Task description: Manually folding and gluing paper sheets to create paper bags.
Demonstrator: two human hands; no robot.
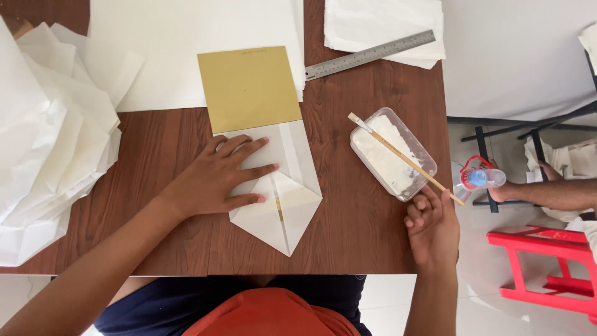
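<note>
Item one: our right hand (432, 227), at the surface's right edge. Its grip is closed on the lower end of a thin wooden brush (404, 158), pinched between fingertips and thumb. The brush runs up and left, and its pale bristle end lies over the far rim of the tub, which we judge keeps the wet end off the surface.

Item two: a clear rectangular plastic tub (393, 154) holding white paste, set at an angle just beside the right hand, within easy reach of the brush.

Item three: our left hand (221, 177), its grip released, palm down and fingers spread flat on a folded white paper piece (283, 205). The paper lies at the middle of the surface, its lower end folded to a point toward us; the flat hand appears to pin the folds in place. A narrow yellowish strip shows along its centre seam.

Item four: a flat mustard-gold card rectangle (250, 89), its lower edge overlapping the top of the folded paper, seemingly slipped inside it as a form.

Item five: a steel ruler (370, 55), lying slantwise beyond the tub, one end on a stack of white sheets (385, 28).

Item six: a loose heap of crumpled white tissue-like paper (50, 137) at the left, and a large white sheet (186, 50) at the back.

Item seven: the brown wood-grain surface (168, 149) carrying all of the above.

Item eight: another person's hand (507, 186), off the surface at right, holding a small clear bottle (485, 178), above a red stool (547, 267).
</note>
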